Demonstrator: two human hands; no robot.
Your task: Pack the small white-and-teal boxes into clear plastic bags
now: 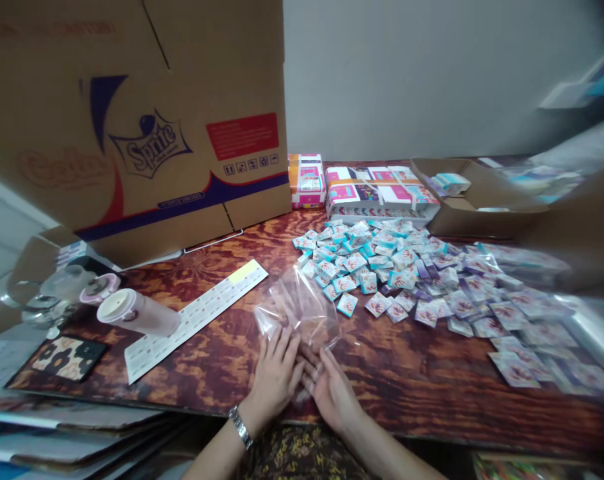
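A clear plastic bag (302, 303) lies on the table in front of me, creased and shiny; I see nothing packed inside it. My left hand (276, 367), with a metal watch at the wrist, rests on the bag's near left part, fingers stretched out. From the right, my right hand (329, 387) holds the near edge, its thumb on top and its fingers partly hidden under or within the film. Just beyond the bag spreads a heap of small square packets (367, 257), white with turquoise sides and a red-brown hand print. Similar packets with purple sides (462, 303) lie to the right.
A large cardboard carton (182, 120) stands at the back left. Wrapped boxes (382, 190) and an open carton (482, 213) line the back. A lidded cup (139, 313) lies on a label strip (222, 293), beside a flower-patterned phone (65, 357). Plastic film (595, 333) sits far right.
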